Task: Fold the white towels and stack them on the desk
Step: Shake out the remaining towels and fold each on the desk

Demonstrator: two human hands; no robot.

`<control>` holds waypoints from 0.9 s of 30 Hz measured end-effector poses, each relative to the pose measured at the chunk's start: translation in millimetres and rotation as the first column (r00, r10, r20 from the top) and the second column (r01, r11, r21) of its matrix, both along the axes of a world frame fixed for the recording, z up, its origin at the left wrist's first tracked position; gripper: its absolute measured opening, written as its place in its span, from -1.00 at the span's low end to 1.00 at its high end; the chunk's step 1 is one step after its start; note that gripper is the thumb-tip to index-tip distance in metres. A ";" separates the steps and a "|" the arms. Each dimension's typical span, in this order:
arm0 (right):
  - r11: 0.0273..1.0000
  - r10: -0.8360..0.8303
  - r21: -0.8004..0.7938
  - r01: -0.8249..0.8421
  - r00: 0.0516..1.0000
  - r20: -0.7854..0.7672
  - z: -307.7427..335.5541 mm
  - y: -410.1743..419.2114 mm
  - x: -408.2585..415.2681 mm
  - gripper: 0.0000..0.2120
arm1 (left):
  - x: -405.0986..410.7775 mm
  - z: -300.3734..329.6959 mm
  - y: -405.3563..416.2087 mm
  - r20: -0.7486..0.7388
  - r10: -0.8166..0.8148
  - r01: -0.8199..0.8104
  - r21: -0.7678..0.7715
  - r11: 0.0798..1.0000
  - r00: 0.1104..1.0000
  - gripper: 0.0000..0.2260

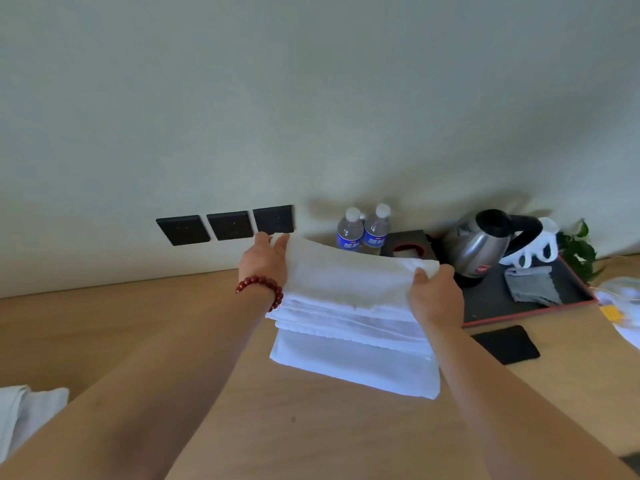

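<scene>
The job looked well under way but not finished. A stack of folded white towels (353, 344) sat on the wooden table (145, 327), just left of the black tray (519, 306) that carried the kettle (481, 244). Both hands held one more folded towel (346, 271) over the top of that stack, its far edge raised and its near edge seemingly already touching the towels below. The left hand (265, 259), with a red bead bracelet (263, 289) at its wrist, held the towel's left end with the fingers fairly straight along it and the thumb behind. The right hand (436, 296) pinched the right end, thumb on top and fingers curled under.

By my reckoning this towel only needed laying flat and squaring with the layers beneath. The bottom towel stuck out nearer than the rest, so the stack might want tidying. More white cloth (24, 414) lay far left of the tray at the picture's lower edge, apparently unfolded, which suggested at least one towel remained. White material just right of the tray (623, 306) could not be identified.
</scene>
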State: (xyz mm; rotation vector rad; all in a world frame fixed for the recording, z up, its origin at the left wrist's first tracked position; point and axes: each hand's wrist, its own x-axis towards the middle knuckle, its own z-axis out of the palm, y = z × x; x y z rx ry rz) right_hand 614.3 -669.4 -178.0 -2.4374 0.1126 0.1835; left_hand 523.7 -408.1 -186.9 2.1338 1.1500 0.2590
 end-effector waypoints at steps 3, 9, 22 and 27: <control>0.997 -0.021 -0.076 0.020 1.000 -0.015 -8.5 -10.9 3.0 -0.61 | 9.7 -9.4 -9.6 -0.056 -0.035 0.037 0.019 0.999 0.998 -0.58; 0.985 -0.023 -0.172 0.026 0.999 0.024 -34.0 -33.9 7.4 -0.81 | 11.1 -27.9 -10.8 -0.188 -0.018 0.030 0.062 0.998 0.982 -0.67; 0.841 0.435 -0.426 -0.333 0.884 0.168 -36.8 25.0 -13.1 -0.49 | 2.8 -41.2 -21.6 -0.281 -0.249 0.371 0.580 0.726 0.927 -0.48; 0.739 0.516 -0.465 -0.488 0.853 -0.077 -54.5 39.9 -17.7 -0.39 | 6.9 -47.8 -45.3 -0.511 -0.454 0.681 0.496 0.539 0.730 -0.43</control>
